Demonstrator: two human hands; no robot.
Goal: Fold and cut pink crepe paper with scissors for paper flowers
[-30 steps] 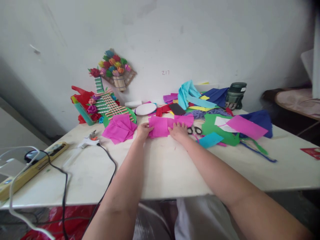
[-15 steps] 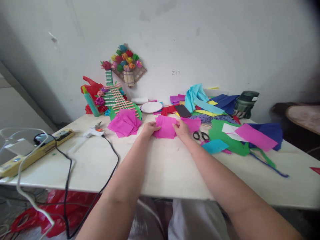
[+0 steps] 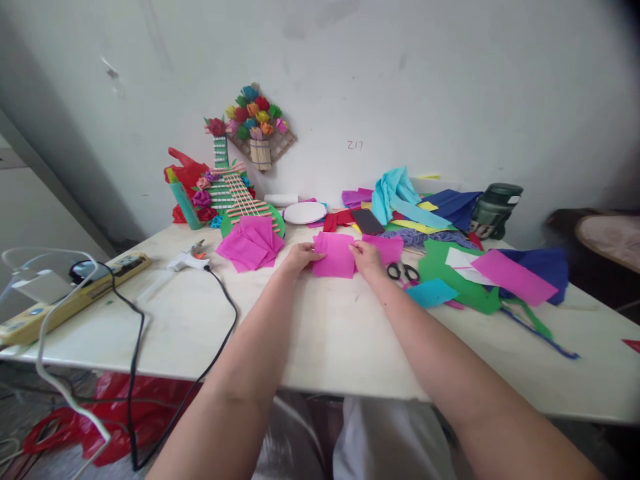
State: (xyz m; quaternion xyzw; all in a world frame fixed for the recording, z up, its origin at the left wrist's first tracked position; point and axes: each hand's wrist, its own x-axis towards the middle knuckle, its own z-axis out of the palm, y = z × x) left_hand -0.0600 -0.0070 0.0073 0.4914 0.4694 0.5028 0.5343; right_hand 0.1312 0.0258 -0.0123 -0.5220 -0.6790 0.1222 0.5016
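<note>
A magenta paper square [image 3: 334, 257] lies on the white table [image 3: 320, 333] between my hands. My left hand [image 3: 301, 257] grips its left edge with the fingers curled. My right hand [image 3: 366, 257] pinches its right edge. A second magenta piece [image 3: 385, 247] lies just behind my right hand. To the left sits a fanned stack of magenta squares [image 3: 250, 244]. Black-handled scissors [image 3: 403, 271] rest right of my right hand.
Coloured paper sheets [image 3: 470, 267] cover the right of the table, with a dark green jar [image 3: 495, 210] behind. A glue gun [image 3: 187, 261] with a black cord, a yellow power strip [image 3: 75, 293] and a paper-flower guitar craft [image 3: 235, 193] are on the left. A phone [image 3: 367, 221] lies at the back.
My right hand went from lying flat on the magenta sheet to pinching its right edge. The sheet now looks narrower and folded. The camera view shifted to the left.
</note>
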